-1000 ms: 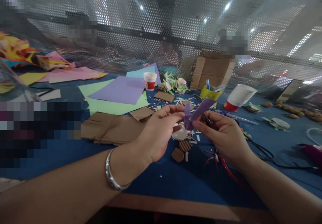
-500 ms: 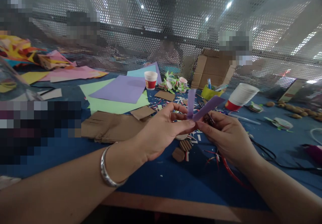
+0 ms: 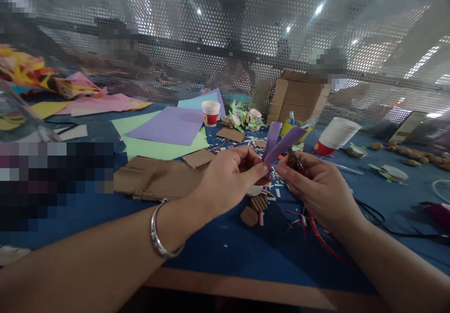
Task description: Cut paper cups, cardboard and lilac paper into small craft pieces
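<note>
Purple paper strip (image 3: 285,143), red-and-white cups (image 3: 210,115), blue tabletop (image 3: 225,261), pale-green sheet (image 3: 165,151)

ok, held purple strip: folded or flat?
Likely folded: the purple strip shows two ends in a V above the left hand; any crease is hidden.

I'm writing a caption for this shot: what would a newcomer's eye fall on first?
Probably the purple paper strip, forming a V above the left hand near the middle, with the right hand close by, holding a dark object. Next, perhaps, the leaning stack of cups to the right, and the purple sheet over green paper to the left.
</note>
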A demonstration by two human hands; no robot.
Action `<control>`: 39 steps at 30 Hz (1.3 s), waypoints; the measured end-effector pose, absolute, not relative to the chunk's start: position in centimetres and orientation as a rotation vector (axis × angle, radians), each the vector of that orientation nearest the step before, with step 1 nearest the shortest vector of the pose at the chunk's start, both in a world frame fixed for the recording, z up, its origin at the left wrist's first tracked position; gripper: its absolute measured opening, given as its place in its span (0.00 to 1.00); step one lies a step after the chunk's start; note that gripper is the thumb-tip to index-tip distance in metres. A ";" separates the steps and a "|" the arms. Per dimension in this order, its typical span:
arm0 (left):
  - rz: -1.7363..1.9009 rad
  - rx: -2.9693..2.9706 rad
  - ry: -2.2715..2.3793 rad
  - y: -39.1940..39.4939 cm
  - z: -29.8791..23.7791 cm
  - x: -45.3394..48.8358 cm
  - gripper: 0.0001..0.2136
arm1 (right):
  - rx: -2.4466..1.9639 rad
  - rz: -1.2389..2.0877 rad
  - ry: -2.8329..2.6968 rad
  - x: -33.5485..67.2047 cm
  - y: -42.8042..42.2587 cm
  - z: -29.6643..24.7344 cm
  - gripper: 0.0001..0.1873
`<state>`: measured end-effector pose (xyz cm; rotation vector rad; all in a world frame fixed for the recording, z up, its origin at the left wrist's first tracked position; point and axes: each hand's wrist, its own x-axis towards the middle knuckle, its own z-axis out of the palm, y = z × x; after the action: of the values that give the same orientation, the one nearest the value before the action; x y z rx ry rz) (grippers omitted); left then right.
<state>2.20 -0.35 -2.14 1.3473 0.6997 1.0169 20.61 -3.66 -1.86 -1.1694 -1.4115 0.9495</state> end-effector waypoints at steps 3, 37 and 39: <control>0.990 1.394 0.722 -0.4 -2.3 2.2 0.08 | -1.123 0.985 -1.271 20.7 -3.7 -1.8 0.13; 0.673 1.630 0.684 -1.6 -1.9 1.7 0.05 | -0.993 1.160 -1.143 21.1 -4.2 -0.3 0.14; 0.679 1.637 0.687 -1.5 -2.0 1.7 0.06 | -0.991 1.157 -1.149 21.1 -4.2 -0.3 0.14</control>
<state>1.67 -1.54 -1.99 1.6367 0.6869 0.6787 21.12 -4.19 -0.29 -0.9910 -1.1491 1.1569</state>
